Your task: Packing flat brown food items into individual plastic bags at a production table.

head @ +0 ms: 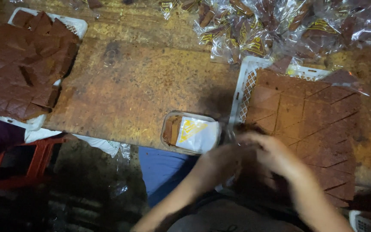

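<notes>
1. Fingers of both hands are blurred; whether they are closed on anything cannot be told.
2. Left hand (220, 161) and right hand (271, 154) are held together over the near left corner of the white tray (246, 81).
3. Brown slab (310, 120), cut into pieces, is kept in this tray, probably for easy picking.
4. Small tub (190, 133) with a bag is placed at the table (138, 86) edge, just beside the hands.

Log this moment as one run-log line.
left hand: blurred, grip unclear | right hand: blurred, over white plastic tray of cut brown slabs | small clear tub: beside tray | wrapped pieces pile: behind
</notes>
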